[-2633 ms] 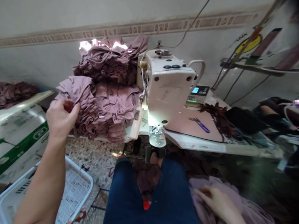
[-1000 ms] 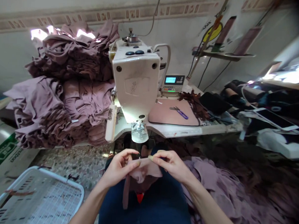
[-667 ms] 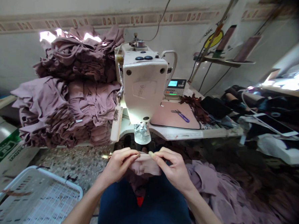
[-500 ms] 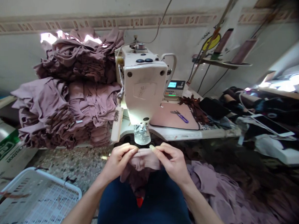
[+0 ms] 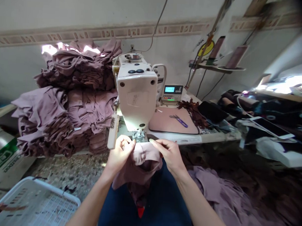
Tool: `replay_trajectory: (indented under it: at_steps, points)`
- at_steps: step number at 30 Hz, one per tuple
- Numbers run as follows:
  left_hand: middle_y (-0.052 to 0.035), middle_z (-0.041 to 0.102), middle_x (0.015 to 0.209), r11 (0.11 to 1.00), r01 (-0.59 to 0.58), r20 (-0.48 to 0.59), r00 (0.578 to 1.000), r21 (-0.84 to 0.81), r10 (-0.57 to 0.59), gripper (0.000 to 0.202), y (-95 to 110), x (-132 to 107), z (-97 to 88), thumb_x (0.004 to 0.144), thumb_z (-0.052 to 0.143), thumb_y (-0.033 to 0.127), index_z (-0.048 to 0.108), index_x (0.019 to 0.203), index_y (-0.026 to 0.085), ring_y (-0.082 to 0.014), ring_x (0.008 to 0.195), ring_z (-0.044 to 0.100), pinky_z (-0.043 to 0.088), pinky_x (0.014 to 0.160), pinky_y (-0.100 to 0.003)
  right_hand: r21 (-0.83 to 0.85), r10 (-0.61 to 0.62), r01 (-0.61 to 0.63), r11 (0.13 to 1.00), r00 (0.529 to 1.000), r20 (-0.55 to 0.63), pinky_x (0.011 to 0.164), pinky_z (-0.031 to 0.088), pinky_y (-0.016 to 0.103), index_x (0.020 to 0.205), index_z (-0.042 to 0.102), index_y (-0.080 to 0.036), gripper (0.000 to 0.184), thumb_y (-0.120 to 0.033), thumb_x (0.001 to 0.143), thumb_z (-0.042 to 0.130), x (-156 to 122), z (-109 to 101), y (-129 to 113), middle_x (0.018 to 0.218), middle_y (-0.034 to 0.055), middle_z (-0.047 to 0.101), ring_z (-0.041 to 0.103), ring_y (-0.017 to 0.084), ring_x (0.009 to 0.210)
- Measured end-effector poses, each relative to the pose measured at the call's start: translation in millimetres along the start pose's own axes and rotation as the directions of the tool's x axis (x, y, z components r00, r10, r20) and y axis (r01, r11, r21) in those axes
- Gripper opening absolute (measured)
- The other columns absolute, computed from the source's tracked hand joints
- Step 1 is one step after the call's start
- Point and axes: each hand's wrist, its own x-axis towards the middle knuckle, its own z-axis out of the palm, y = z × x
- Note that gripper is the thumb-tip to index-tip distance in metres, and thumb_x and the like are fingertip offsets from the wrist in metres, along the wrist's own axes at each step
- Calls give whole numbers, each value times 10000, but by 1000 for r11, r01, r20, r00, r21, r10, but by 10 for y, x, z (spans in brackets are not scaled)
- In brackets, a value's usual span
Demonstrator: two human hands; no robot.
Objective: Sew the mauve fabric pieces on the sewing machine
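A mauve garment (image 5: 137, 173) hangs over my lap, its top edge stretched between both hands at the sewing machine (image 5: 136, 98). My left hand (image 5: 120, 152) pinches the edge's left end, near the machine's upright lever. At the right end, my right hand (image 5: 169, 154) grips the same edge between thumb and fingers. The edge lies at the presser foot (image 5: 139, 136); whether it is under the foot, I cannot tell. Lower down, a small red tip (image 5: 140, 212) shows at the bottom of the cloth.
Mauve garments (image 5: 87, 109) are piled left of the machine, and more cloth (image 5: 212, 193) lies at lower right. Purple-handled thread snips (image 5: 179, 121) rest on a pink mat (image 5: 158, 121). A white basket (image 5: 73, 198) stands at lower left, a phone (image 5: 273, 128) lies at right.
Both hands have brought the garment's edge forward and up to the presser foot. More of the cloth now shows spread below the hands. The view has shifted slightly.
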Motion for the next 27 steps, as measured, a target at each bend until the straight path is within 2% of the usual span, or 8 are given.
replay_trajectory:
  at_steps: [7,12,16,18,21,23,25,27]
  points:
    - [59,473,679,977,2,27,1000,-214,4,373,-17,167,118,904,802,502,553,920,225,-130,578,448,349,574,-243,26,-13,13,1000,999,-31,607,442,294,713,792,-170,450,-608,799,844,202,-28,44,642,13,669,548,179,627]
    - [83,390,641,970,18,61,998,-244,-3,425,29,259,130,878,832,520,536,865,217,-108,548,369,307,566,-238,38,-18,20,999,999,-49,587,415,281,681,773,-168,439,-581,799,858,225,-32,108,617,-7,627,508,153,602]
    - [66,462,669,957,59,67,997,-285,-41,440,-1,213,113,882,819,556,539,904,217,-115,575,424,336,578,-233,27,-6,7,1000,999,-43,582,405,275,685,772,-167,420,-550,833,859,167,-52,236,597,-22,588,485,142,589]
    - [68,460,662,965,71,39,997,-251,-63,422,-52,150,64,908,785,573,562,936,216,-120,576,431,337,567,-228,21,14,-12,1000,998,-54,601,433,280,703,780,-166,426,-562,837,862,126,-83,329,619,-11,622,523,154,609]
    - [77,393,625,996,43,-35,998,-81,-46,398,-159,52,-91,918,772,568,628,924,197,-121,567,410,321,552,-227,37,29,-25,999,994,-105,696,525,316,852,827,-163,433,-591,811,875,22,-119,477,780,45,759,648,211,728]
    - [61,439,635,999,29,-64,998,23,-27,400,-226,14,-229,902,787,562,669,901,179,-128,595,452,351,573,-229,18,1,2,1000,984,-176,754,554,333,929,824,-166,449,-603,830,861,-102,-98,558,887,75,798,692,238,812]
    - [32,545,687,997,35,-79,996,71,-29,405,-273,14,-359,883,802,558,694,892,168,-144,646,521,400,613,-232,-9,-20,18,1000,973,-231,724,545,316,854,786,-177,442,-615,912,791,-263,-16,614,823,64,771,677,218,760]
    - [12,623,745,997,44,-97,995,71,-37,398,-298,48,-448,869,810,550,708,895,166,-155,686,568,436,648,-233,1,-8,8,1000,974,-226,648,515,298,707,715,-192,543,-652,994,677,-423,131,640,692,45,699,628,190,653]
